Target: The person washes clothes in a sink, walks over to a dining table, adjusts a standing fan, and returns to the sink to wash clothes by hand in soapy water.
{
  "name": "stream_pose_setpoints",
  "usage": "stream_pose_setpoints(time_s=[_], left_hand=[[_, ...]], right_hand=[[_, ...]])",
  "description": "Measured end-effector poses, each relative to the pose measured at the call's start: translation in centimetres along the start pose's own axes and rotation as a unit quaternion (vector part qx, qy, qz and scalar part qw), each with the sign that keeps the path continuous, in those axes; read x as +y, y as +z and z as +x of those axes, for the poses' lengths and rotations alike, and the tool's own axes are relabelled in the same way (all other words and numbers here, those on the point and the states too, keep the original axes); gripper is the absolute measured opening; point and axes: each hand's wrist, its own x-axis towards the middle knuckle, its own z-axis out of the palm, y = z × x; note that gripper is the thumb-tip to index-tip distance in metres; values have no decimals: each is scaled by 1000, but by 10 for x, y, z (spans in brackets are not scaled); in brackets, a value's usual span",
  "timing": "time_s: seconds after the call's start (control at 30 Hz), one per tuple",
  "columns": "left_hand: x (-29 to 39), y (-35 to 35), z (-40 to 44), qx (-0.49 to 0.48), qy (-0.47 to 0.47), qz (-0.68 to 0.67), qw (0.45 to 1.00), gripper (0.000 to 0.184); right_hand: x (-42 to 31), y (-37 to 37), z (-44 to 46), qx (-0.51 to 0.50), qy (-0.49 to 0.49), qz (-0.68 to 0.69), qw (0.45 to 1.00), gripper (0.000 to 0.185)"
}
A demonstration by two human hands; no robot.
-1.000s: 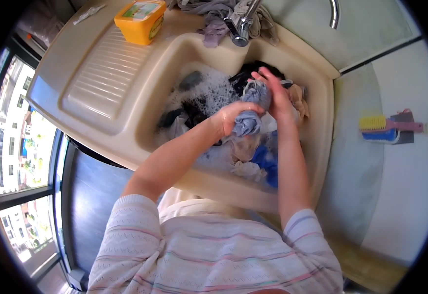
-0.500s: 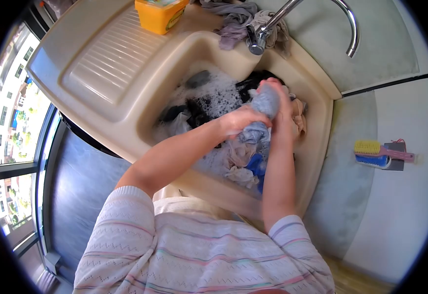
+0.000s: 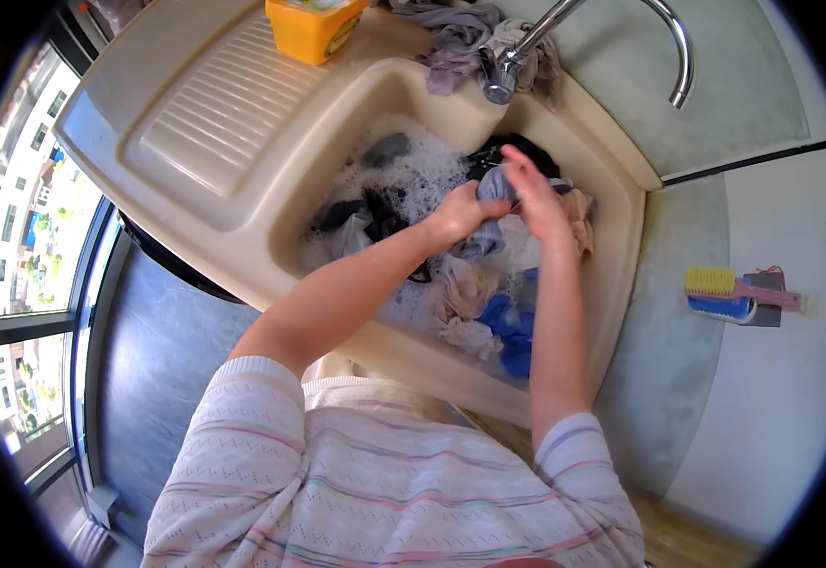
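Over the soapy sink [image 3: 285, 227], my left hand [image 3: 465, 216] is closed around a wet grey-blue sock [image 3: 494, 187], whose lower end hangs below the fist. Beside the sock's upper end is my right hand [image 3: 538, 199], its fingers stretched out and apart. Whether its palm touches the sock I cannot tell. Below the hands lie a pale beige cloth [image 3: 465, 289] and a blue cloth [image 3: 509, 331]. Black cloth [image 3: 527, 151] sits behind the right fingers, and a peach cloth [image 3: 579, 220] rests along the right wall.
A chrome tap [image 3: 500, 83] rises at the back rim, its spout curving right. Grey wrung cloths [image 3: 456, 43] lie behind the basin. On the ribbed drainboard [image 3: 210, 133] side stands a yellow tub [image 3: 311, 33]. Brushes [image 3: 730, 292] hang on the right wall.
My right hand has let go of the sock, and its fingers have straightened. The left hand has moved slightly up with the sock, which is now less stretched out.
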Motion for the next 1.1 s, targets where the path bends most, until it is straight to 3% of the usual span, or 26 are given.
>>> stream_pose_setpoints(time_s=[0.03, 0.07, 0.13, 0.17, 0.27, 0.3, 0.4, 0.43, 0.5, 0.57, 0.67, 0.7, 0.8, 0.9, 1.0, 1.1], left_hand=[[21, 5, -10, -20, -59, -222, 973, 39], [21, 4, -11, -89, -119, -319, 936, 39], [21, 2, -11, -225, -228, -492, 810, 39], [33, 9, -20, -223, -248, -542, 771, 41], [29, 5, -20, -303, -204, -514, 776, 41], [30, 2, -19, -332, -187, -509, 772, 37], [54, 5, -30, -134, -145, -333, 922, 33], [43, 4, -24, -132, -103, -252, 953, 34], [2, 4, 0, -66, -48, -51, 995, 39], [-11, 0, 6, -5, 11, 203, 979, 48], [-16, 5, 0, 98, -3, 366, 925, 54], [-16, 6, 1, 110, -4, 375, 920, 58], [-9, -5, 8, 0, -15, 365, 931, 65], [14, -14, -7, -136, -131, 163, 968, 67], [23, -10, -9, -167, -132, 58, 975, 66], [3, -19, 9, -10, -9, 262, 965, 54]], right_hand=[[2, -19, -3, -67, 63, 182, 979, 67], [10, -19, -3, -98, 9, 255, 962, 71], [25, -15, -5, -154, -98, 393, 901, 79], [6, 4, -10, -191, -109, 411, 885, 75], [-7, 9, -12, -207, -195, 432, 856, 56], [-16, 11, -13, -179, -178, 473, 844, 34], [-31, 11, -10, -55, -27, 340, 938, 21], [-41, 27, -14, 54, 9, 303, 951, 16], [-18, 32, -1, 102, 0, 220, 970, 13], [6, 39, 9, 144, -22, 151, 978, 11], [26, 50, 8, 248, -33, 131, 959, 11], [27, 49, 7, 258, -55, 140, 954, 13], [13, 42, -1, 268, -55, 219, 936, 17], [-5, 20, -5, 262, -76, 266, 924, 16], [-20, 22, -12, 264, -126, 236, 927, 15], [-10, 31, -20, 238, -190, 156, 940, 15]])
